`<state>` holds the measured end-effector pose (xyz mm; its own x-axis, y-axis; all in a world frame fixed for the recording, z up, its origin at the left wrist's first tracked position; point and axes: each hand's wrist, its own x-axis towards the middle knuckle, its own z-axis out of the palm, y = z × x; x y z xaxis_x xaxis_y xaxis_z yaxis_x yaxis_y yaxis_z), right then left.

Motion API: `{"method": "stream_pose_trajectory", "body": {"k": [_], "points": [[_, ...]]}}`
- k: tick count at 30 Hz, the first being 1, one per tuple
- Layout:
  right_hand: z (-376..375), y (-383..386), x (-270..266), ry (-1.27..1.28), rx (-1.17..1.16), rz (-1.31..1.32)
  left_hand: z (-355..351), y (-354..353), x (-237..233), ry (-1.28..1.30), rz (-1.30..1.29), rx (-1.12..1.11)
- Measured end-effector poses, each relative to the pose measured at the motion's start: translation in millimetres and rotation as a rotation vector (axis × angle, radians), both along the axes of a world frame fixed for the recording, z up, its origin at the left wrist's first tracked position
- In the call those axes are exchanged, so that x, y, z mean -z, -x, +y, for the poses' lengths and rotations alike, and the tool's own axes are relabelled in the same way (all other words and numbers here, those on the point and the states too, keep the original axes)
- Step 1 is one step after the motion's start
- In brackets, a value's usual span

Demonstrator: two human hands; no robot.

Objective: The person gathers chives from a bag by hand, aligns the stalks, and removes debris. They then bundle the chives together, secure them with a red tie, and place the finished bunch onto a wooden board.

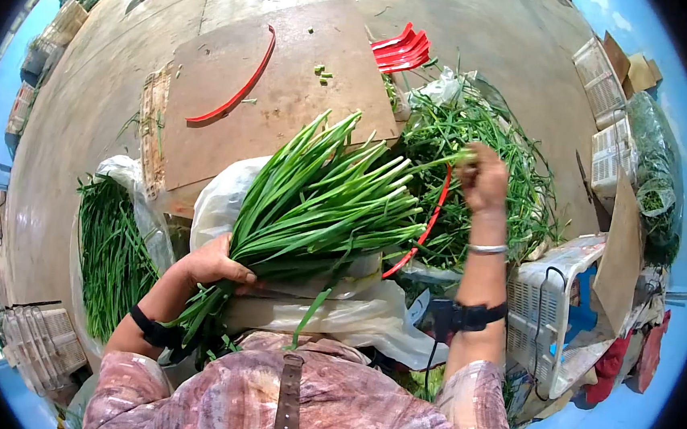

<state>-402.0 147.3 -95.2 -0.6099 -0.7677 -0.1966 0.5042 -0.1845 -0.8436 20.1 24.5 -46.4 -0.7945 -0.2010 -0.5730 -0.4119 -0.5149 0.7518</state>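
Observation:
My left hand is wrapped round a thick bunch of garlic chives, near the leafy end, in front of my body. The pale cut ends fan out up and to the right. My right hand is raised to the right of the bunch, its fingers closed on the tip of a chive stalk that sticks out from the rest. Below that hand lies a large heap of loose green leaves. White plastic sheeting spreads under the bunch, across my lap.
A brown board ahead bears a red strip and short green cut pieces. More red strips lie at its far right corner. More chives stand at left in plastic. White crates line the right side.

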Motion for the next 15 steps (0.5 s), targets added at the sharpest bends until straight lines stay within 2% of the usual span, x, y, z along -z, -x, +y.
{"method": "stream_pose_trajectory", "body": {"k": [2,4,5,7,8,10,11,12,14,15], "points": [[24.0,39.6,-0.3,-0.274,0.492,0.254,0.8,-0.2,-0.8,-0.007,0.003,0.017],[49.3,66.1,0.4,-0.582,0.733,0.875,2.6,3.1,-3.5,0.004,0.016,-0.011],[54.4,66.8,-2.2,-0.578,0.738,0.882,1.4,4.1,-1.7,0.007,0.024,-0.01],[46.9,19.1,-37.8,-0.826,0.466,1.131,0.8,0.5,2.5,-0.02,-0.014,-0.002],[41.7,5.8,-28.1,-0.619,0.209,0.898,1.0,0.5,2.7,-0.02,-0.017,0.004],[21.6,-48.6,-47.4,-0.515,-0.249,0.485,0.2,1.3,2.6,-0.034,-0.031,0.004],[15.0,-63.7,-40.2,-0.523,-0.416,0.535,1.0,1.1,2.8,-0.031,-0.033,0.006],[12.4,-74.6,-34.9,-0.438,-0.503,0.658,2.0,0.6,2.9,-0.02,-0.027,-0.014],[11.6,-78.8,-30.0,-0.343,-0.417,0.55,7.0,-1.7,-1.3,-0.002,-0.022,-0.047],[14.7,-83.4,-34.8,-0.339,-0.422,0.549,11.8,-2.8,-9.0,0.087,-0.027,-0.101]]}}
